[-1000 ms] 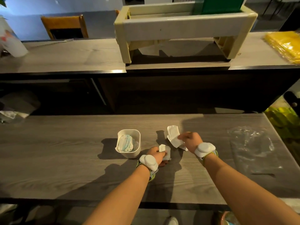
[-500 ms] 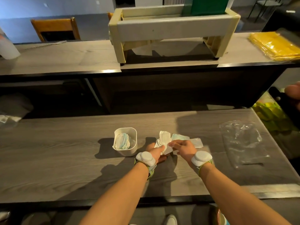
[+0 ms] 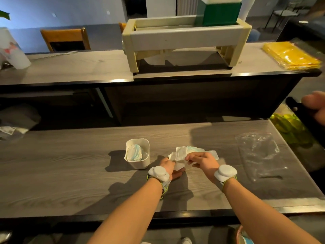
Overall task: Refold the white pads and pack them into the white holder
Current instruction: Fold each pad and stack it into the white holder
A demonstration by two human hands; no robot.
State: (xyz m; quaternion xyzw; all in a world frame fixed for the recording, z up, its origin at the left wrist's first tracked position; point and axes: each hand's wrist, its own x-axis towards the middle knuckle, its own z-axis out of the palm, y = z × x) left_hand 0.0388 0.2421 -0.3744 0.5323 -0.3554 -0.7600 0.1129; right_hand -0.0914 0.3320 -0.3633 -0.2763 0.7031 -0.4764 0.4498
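While my left hand (image 3: 169, 167) pinches the white pad (image 3: 182, 153), my right hand (image 3: 202, 162) grips it too. The white holder (image 3: 139, 162) sits just beside, one pad inside.

Grey wood-grain table (image 3: 70, 173) — white holder (image 3: 139, 160) standing on it, crumpled clear plastic bag (image 3: 260, 155) lying near its right end

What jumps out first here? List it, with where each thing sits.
Both hands meet at the middle of the near table: the left hand and right hand hold a partly unfolded white pad between them. Just left of them stands the white holder, with one folded pad already inside. On the far counter sits a large cream rack, with a yellow stack at its right end.
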